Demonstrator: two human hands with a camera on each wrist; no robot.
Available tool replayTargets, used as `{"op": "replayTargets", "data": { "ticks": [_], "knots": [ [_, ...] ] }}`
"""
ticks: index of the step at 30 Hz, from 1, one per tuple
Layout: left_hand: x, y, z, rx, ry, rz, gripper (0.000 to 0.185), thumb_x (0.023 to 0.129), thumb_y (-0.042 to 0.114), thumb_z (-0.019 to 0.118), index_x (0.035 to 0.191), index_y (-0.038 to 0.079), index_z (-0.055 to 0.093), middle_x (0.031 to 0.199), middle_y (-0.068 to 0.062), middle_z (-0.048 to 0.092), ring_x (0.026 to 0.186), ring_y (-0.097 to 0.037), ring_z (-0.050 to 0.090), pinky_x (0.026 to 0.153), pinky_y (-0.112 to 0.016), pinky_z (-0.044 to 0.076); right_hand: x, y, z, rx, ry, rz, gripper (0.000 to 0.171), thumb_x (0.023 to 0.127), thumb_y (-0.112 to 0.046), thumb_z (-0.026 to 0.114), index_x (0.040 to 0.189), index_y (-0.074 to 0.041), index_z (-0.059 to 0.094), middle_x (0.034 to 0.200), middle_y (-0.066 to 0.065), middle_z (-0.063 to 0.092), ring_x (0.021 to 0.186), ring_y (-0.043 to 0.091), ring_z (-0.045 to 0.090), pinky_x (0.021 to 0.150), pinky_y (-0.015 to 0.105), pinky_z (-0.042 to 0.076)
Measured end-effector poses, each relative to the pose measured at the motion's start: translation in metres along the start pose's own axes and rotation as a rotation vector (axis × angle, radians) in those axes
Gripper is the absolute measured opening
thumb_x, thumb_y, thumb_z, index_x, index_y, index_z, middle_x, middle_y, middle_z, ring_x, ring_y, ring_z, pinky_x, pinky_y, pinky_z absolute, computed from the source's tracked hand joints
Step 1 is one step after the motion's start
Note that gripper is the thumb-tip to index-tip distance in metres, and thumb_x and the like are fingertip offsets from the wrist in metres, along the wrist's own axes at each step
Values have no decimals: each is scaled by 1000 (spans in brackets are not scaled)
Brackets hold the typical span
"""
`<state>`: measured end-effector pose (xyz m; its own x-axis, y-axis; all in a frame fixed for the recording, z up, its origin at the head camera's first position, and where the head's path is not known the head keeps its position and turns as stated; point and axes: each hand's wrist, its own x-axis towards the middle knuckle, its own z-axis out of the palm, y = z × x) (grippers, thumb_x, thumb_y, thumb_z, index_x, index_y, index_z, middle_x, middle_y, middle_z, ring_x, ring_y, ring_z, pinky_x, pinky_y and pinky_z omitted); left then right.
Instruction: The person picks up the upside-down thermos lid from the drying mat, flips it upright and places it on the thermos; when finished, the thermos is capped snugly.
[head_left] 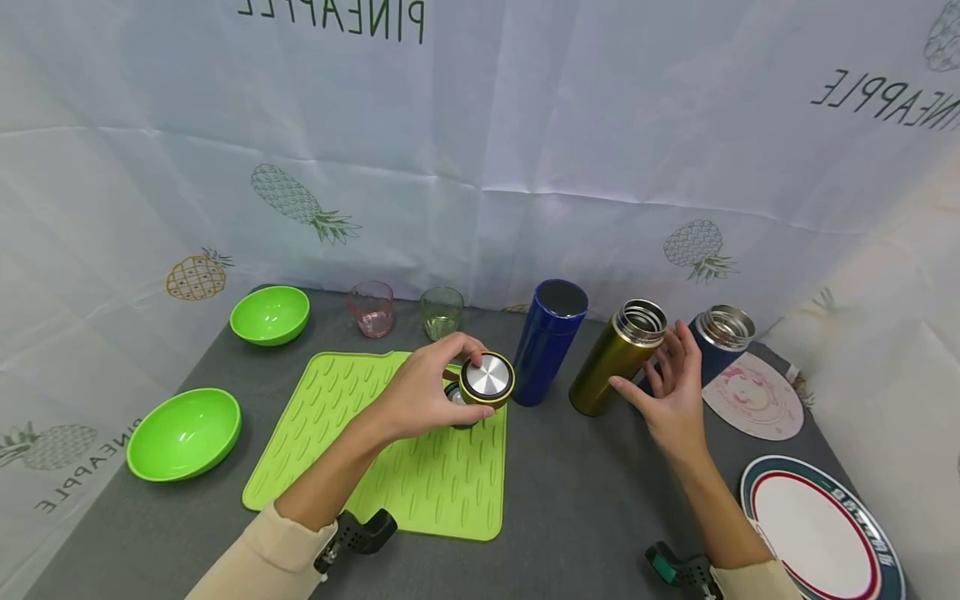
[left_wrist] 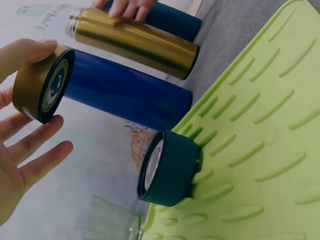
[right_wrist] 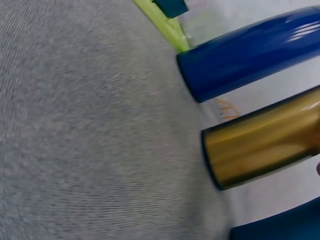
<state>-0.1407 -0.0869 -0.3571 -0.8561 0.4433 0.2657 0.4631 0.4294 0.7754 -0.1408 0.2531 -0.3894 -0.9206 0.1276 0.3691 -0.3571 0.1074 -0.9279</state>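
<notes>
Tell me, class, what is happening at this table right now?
A person's left hand holds a gold lid above the green mat, where a dark teal lid lies. The right hand touches the open gold flask, which stands between a blue flask and another open dark blue flask.

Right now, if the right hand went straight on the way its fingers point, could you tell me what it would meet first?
Probably the gold flask. The right hand is open, fingers toward the flask's upper body, close beside or just touching it. The dark blue flask stands just behind the hand, so depth is hard to judge.
</notes>
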Motion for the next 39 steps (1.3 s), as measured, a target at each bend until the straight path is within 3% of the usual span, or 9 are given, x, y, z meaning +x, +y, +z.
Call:
{"op": "replayTargets", "data": {
  "ticks": [4,12,21,27,33,39],
  "knots": [
    [0,-1,0,-15,-5,-4,47,75,24,90,108,21,57,125,2,64,116,-20,64,90,-44,60,2,13,4,15,-14,47,108,81,22,69,163,-23,16,162,4,34,143,6,43,110,9,41],
    [0,-2,1,-19,-7,-4,47,75,23,90,108,20,56,126,1,63,116,-20,63,89,-44,61,5,32,7,3,-45,17,100,77,23,73,157,-17,29,142,-7,54,127,5,57,101,12,49],
    [1,-2,1,-30,-6,10,47,75,23,90,108,21,56,121,3,63,114,-20,63,90,-47,60,6,36,4,-56,-36,37,93,75,19,78,151,-17,38,132,-9,60,118,3,63,93,13,54],
    [1,0,-1,-11,7,29,47,75,24,90,106,20,56,123,2,64,115,-20,63,90,-47,60,3,31,-3,-51,-118,15,96,73,21,79,152,-14,38,134,-10,61,120,3,62,95,13,54],
    [5,6,-3,6,15,58,47,75,24,90,106,21,56,125,4,63,115,-16,63,91,-40,60,-2,18,-12,-192,-195,4,99,73,15,83,155,-17,36,135,-17,58,120,-2,60,96,8,50],
    [14,26,-5,29,5,119,46,76,25,90,106,21,55,126,6,62,114,-13,63,90,-35,60,-5,4,-21,-316,-277,-24,97,71,10,86,151,-14,39,131,-22,59,117,-7,60,95,7,49]
  ]
}}
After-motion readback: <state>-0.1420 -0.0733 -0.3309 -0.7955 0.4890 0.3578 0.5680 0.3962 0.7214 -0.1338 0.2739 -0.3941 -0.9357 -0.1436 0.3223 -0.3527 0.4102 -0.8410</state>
